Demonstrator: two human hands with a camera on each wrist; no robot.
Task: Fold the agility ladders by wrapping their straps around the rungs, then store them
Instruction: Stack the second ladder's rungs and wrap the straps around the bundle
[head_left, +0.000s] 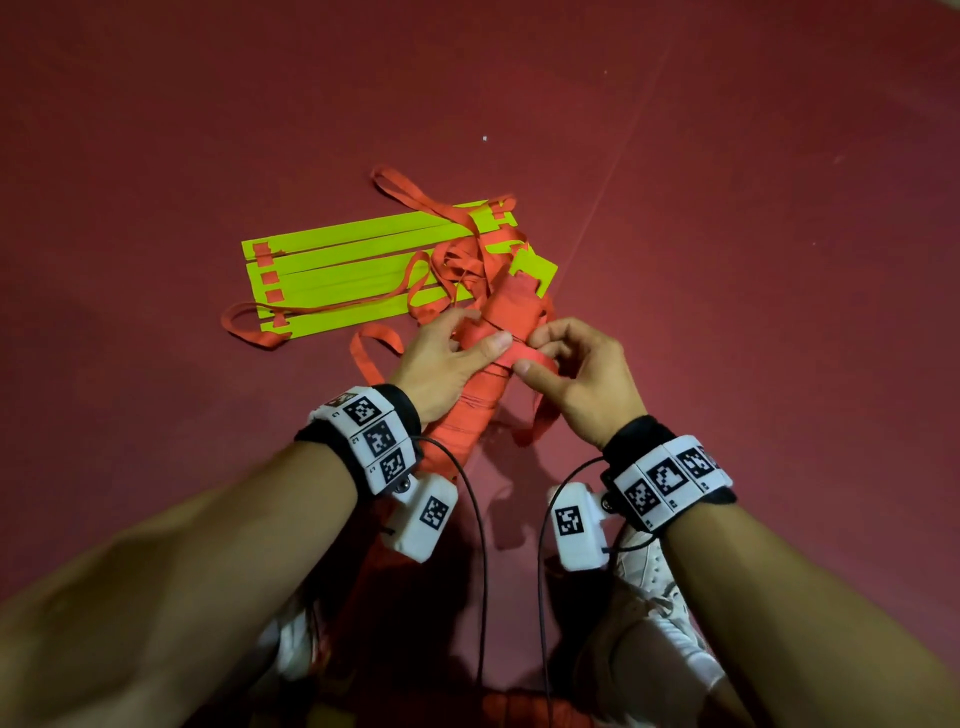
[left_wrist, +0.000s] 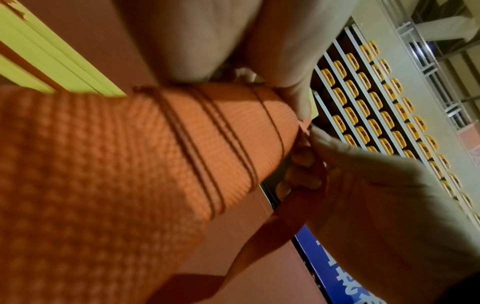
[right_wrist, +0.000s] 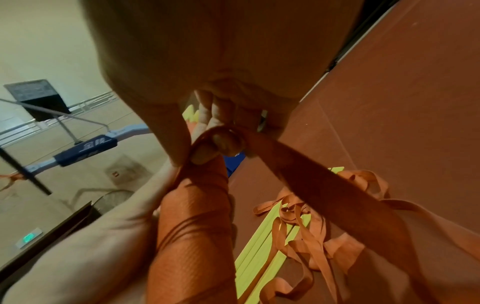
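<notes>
1. On the red floor (head_left: 727, 156), upper left: second agility ladder (head_left: 343, 270), yellow-green rungs stacked flat, long axis left-right, straps loose; unwrapped.
2. Centre: left hand (head_left: 441, 358) grips wrapped bundle (head_left: 467, 410), thumb pressed across; long axis runs away from the person.
3. Right: right hand (head_left: 576, 379) pinches orange strap (head_left: 530, 356); wrapping seems nearly finished, storing outstanding.

Strap-wrapped bundle (head_left: 470, 410); loose ladder (head_left: 363, 270) on floor
</notes>
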